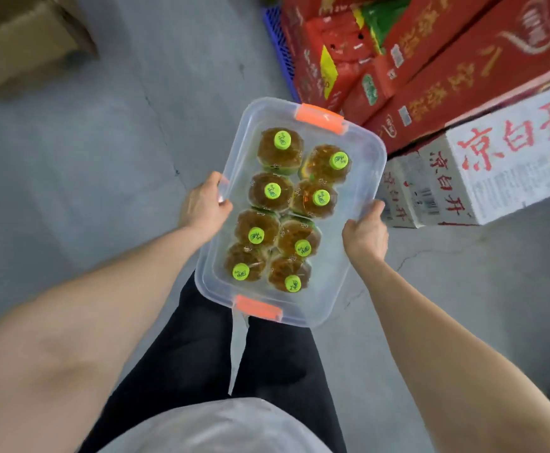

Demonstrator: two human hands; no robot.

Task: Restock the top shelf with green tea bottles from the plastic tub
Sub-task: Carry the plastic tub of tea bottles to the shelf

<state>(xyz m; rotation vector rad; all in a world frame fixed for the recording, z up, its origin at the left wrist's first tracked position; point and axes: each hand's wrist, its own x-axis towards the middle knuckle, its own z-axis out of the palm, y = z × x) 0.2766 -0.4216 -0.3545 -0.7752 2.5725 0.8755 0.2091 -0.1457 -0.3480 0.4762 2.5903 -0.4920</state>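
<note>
A clear plastic tub [358,204] with two orange latch handles hangs in front of me above the floor. Several green tea bottles [272,191] with lime green caps stand upright inside it in two rows. My left hand [203,206] grips the tub's left long rim, fingers curled over the edge. On the opposite long rim my right hand [366,235] grips the same way. No shelf is in view.
Red cartons [456,60] are stacked at the upper right on a blue pallet [278,37]. White cartons with red characters [502,168] sit just right of the tub. A brown cardboard box [22,40] lies at the upper left. Grey concrete floor lies below; my legs are under the tub.
</note>
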